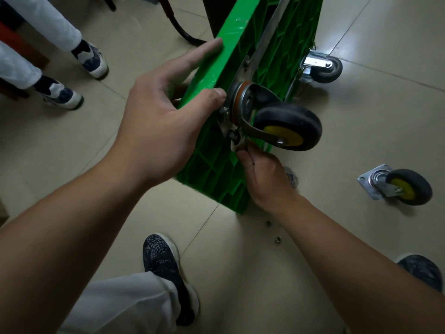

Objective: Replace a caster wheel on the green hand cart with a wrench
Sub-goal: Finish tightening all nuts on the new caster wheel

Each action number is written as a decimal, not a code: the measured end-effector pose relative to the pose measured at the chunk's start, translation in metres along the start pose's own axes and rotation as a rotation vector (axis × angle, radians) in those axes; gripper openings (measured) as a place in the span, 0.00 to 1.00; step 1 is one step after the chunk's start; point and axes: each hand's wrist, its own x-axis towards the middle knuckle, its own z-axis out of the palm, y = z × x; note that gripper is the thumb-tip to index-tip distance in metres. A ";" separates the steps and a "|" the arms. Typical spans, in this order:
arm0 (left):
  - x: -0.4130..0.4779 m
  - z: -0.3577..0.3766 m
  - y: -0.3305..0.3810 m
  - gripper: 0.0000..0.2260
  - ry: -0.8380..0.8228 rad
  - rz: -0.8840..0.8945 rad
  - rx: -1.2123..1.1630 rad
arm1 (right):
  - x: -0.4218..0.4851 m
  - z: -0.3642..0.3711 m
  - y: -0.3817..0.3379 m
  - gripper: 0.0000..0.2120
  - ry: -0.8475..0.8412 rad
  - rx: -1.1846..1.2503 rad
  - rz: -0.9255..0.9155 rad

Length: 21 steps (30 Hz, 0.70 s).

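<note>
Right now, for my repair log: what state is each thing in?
green hand cart: tipped on edge, underside showing.
mounted caster: on the cart's underside.
spare caster: lying loose on the floor.
nuts: loose on the floor.
wrench: at a plate nut.
left hand: grips the cart's edge.
right hand: holds the wrench.

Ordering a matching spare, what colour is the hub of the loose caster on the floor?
The hub is yellow; head view.

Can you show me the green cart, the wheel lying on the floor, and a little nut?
Cart [281,59]: head view, its ribbed underside.
Loose wheel [399,189]: head view, its yellow hub.
Nut [278,239]: head view, its metal ring.
</note>
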 end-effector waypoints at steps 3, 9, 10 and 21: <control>0.001 -0.001 0.001 0.24 0.008 -0.002 0.011 | -0.008 0.008 -0.013 0.20 -0.019 0.113 0.111; 0.002 0.001 0.001 0.24 0.042 -0.023 0.016 | -0.014 0.004 -0.028 0.24 -0.016 0.103 0.214; 0.002 0.002 0.001 0.24 0.045 -0.027 0.021 | -0.014 0.002 -0.030 0.26 -0.021 0.098 0.224; 0.000 0.004 0.006 0.23 0.112 -0.063 0.040 | -0.025 0.014 -0.056 0.27 0.045 0.240 0.398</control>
